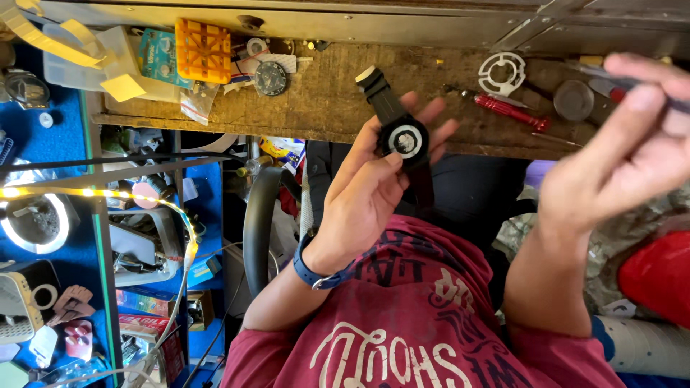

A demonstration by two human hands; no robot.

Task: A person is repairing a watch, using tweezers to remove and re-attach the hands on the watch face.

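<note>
A: What is held nearest the camera?

B: A black wristwatch is clasped in the left hand, fingers closed around the case, thumb laid against its edge. The watch is kept above the lap, just short of the wooden surface, with one strap end pointing up and away.

A: And the right hand?

B: It is raised and blurred. Something thin and dark seems to be pinched between thumb and fingers, but what it is cannot be told.

A: How far is the work judged to be?

B: The case back appears to be off, since a pale round inner part is exposed. So opening seems done; whatever is wanted inside, and closing, seems left.

A: What is seen farther off?

B: A red-handled screwdriver, a white round plastic ring, another watch face and an orange plastic grid are laid on the surface.
</note>
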